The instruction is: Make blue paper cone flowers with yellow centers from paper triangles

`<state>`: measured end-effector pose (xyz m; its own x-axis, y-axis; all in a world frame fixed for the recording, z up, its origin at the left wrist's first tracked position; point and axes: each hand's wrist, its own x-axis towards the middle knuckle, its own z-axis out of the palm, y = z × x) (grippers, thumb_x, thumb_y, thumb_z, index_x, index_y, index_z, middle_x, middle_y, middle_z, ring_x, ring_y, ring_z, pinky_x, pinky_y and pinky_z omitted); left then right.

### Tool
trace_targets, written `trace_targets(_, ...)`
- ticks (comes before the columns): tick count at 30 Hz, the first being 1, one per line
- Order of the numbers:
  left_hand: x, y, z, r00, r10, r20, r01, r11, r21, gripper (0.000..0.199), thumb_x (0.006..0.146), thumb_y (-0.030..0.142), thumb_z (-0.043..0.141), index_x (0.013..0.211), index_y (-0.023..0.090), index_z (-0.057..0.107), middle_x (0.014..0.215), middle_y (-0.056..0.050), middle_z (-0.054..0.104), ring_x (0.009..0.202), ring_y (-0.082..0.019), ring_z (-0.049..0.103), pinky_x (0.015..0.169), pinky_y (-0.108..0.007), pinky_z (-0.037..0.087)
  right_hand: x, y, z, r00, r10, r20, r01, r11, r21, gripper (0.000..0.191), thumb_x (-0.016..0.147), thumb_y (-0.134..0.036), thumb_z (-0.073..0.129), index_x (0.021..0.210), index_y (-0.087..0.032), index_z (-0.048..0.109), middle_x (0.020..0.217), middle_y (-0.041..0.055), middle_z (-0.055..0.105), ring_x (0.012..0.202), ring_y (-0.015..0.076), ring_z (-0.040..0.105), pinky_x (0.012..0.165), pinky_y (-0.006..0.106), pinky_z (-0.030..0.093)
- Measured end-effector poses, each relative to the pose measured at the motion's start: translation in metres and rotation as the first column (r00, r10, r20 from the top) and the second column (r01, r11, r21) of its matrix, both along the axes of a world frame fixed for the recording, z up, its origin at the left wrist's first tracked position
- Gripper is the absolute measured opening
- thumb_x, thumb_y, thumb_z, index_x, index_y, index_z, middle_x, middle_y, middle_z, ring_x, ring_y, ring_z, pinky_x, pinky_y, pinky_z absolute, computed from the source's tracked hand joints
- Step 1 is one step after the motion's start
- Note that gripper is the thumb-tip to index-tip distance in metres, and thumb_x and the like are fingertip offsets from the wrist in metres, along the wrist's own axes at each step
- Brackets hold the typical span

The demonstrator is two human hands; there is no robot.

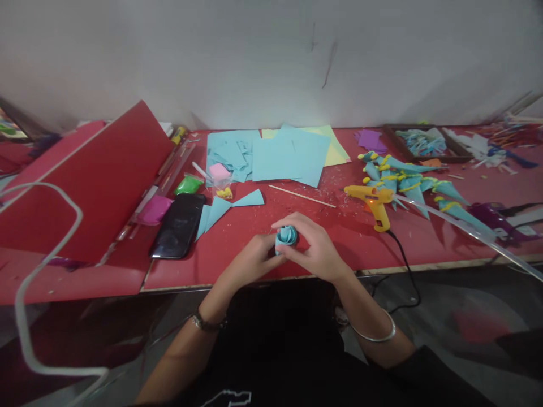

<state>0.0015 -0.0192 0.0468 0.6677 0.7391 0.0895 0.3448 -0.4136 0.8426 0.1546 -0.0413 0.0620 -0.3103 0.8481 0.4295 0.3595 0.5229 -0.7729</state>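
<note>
A light-blue paper roll (287, 236) coils loosely between 2 hands (319, 246).

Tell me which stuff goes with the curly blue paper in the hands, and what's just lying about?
Probably belongs:
curled blue paper, held by the left hand and right hand
flat blue sheets
yellow glue gun, perhaps

Probably just lying about:
black phone
green packet
pink packet
purple paper
</note>
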Motion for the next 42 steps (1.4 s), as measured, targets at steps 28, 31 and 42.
trace_targets(28,-0.007,-0.004,-0.004,0.959,-0.031,0.280,0.148,0.902,-0.406,0.050,0.085,0.051,0.020,0.072,0.013,0.049,0.041,0.007,0.031,0.037,-0.006,0.025,0.041,-0.021,0.023,0.011,0.012,-0.009,0.832,0.188,-0.521,-0.366,0.893,-0.261,0.019,0.076,-0.023,0.058,0.094,-0.022,0.051,0.081,-0.0012,0.054,0.064,0.0081,0.057,0.056,0.022,0.049)
trace_targets(31,-0.007,-0.004,-0.004,0.955,-0.035,0.294,0.150,0.913,-0.380,0.049,0.085,0.051,0.022,0.071,0.013,0.049,0.041,0.007,0.031,0.038,-0.006,0.026,0.042,-0.021,0.024,0.009,0.010,-0.007,0.846,0.159,-0.508,-0.337,0.899,-0.280,0.018,0.077,-0.023,0.056,0.094,-0.021,0.050,0.078,-0.0013,0.054,0.061,0.0083,0.057,0.055,0.023,0.049)
trace_targets(42,-0.008,-0.005,-0.007,0.973,0.014,0.230,0.046,0.966,-0.254,0.056,0.082,0.058,0.018,0.062,0.014,0.046,0.044,0.005,0.034,0.040,-0.007,0.029,0.042,-0.021,0.025,0.008,0.006,-0.006,0.882,0.137,-0.451,-0.251,0.946,-0.205,0.017,0.075,-0.020,0.057,0.091,-0.020,0.051,0.081,-0.0004,0.050,0.070,0.0079,0.051,0.062,0.022,0.045)
